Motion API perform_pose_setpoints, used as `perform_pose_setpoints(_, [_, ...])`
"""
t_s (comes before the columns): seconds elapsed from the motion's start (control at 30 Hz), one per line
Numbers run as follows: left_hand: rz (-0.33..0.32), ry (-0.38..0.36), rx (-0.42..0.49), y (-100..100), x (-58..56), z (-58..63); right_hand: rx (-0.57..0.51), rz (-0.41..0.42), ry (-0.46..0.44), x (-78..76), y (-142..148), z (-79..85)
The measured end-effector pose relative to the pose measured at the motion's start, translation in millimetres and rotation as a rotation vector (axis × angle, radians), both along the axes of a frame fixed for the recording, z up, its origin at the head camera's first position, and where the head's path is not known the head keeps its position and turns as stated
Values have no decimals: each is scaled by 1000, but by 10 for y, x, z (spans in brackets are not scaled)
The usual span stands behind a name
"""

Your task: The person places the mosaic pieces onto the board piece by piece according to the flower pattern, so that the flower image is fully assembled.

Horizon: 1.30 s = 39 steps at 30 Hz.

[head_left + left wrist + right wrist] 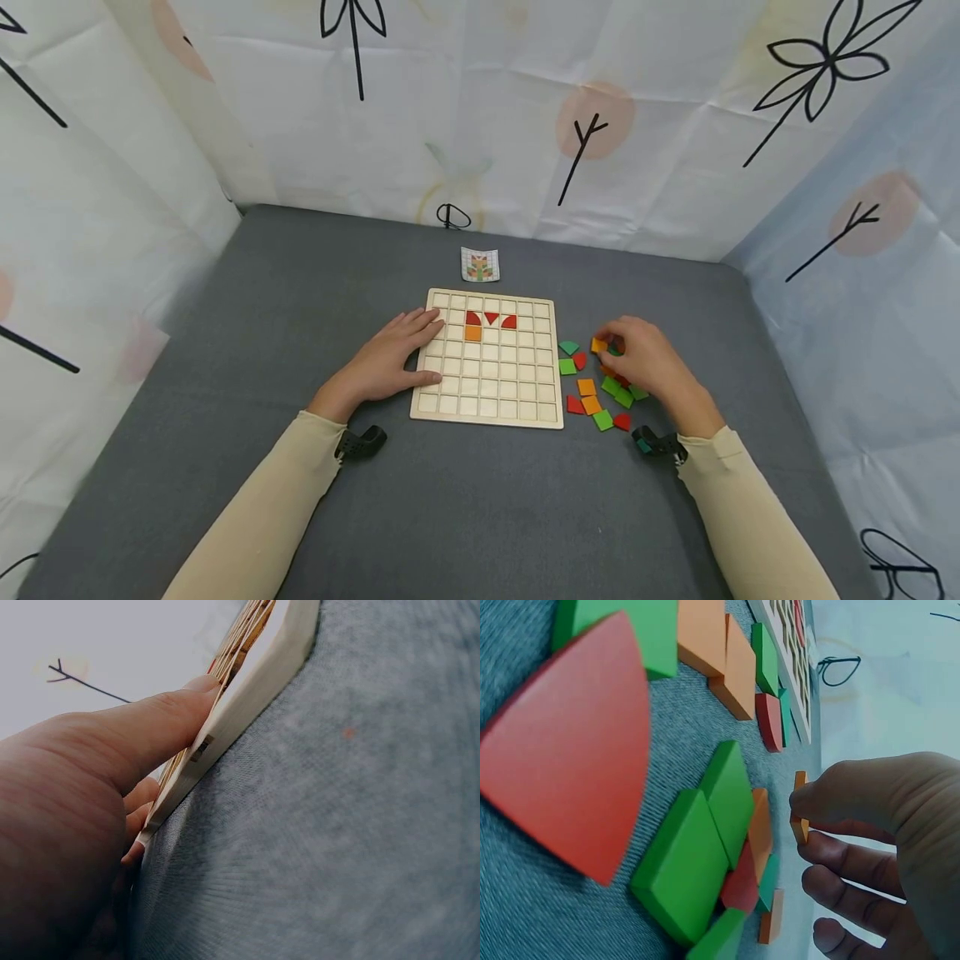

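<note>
My left hand (390, 357) rests on the left edge of a wooden grid board (487, 421), fingers spread and thumb on the rim. In the left wrist view the thumb (161, 724) lies over the board's pale edge. Near the top of the grid sit red pieces, among them a red triangle (491, 317), with an orange square (472, 333) below the left one. Right of the board, my right hand (643, 354) pinches an orange square tile (800, 806) between thumb and fingertips, above the loose tiles. The other fingers are loosely bent.
Loose green, red and orange tiles (603, 419) lie between the board and my right hand. A small pattern card (480, 265) lies behind the board. Patterned white cloth (480, 125) borders the grey table (480, 508) at the back and sides.
</note>
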<state>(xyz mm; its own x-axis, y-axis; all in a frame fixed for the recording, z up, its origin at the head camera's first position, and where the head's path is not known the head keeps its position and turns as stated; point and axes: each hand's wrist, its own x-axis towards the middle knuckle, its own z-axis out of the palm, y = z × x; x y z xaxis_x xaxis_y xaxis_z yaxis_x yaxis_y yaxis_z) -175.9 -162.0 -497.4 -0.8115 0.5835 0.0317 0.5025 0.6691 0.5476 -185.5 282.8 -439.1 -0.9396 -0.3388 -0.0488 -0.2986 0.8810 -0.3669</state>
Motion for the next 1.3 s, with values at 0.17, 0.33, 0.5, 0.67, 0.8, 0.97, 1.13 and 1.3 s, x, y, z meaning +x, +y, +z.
perform_pose_setpoints(0.17, [8,3,8,-17,-10,9,-1,6,14,-18,-2,49])
perform_pose_setpoints(0.33, [14,1,-2,-30,-17,30,1,16,20,-48,-15,73])
perform_pose_setpoints(0.5, [15,6,0,-38,-28,33,-3,15,26,-53,-53,113])
perform_pose_setpoints(0.67, [13,8,-5,-35,-32,28,-6,19,39,-31,-87,146])
perform_pose_setpoints(0.8, [6,6,7,-25,-19,32,-17,24,45,-21,-101,164])
perform_pose_setpoints(0.97, [2,-2,13,-11,-3,13,-26,33,48,-1,-113,190])
perform_pose_setpoints(1.13, [4,1,19,-9,14,7,-27,38,55,0,-126,182])
perform_pose_setpoints(1.3, [2,6,22,-6,14,-3,-30,40,66,8,-162,191])
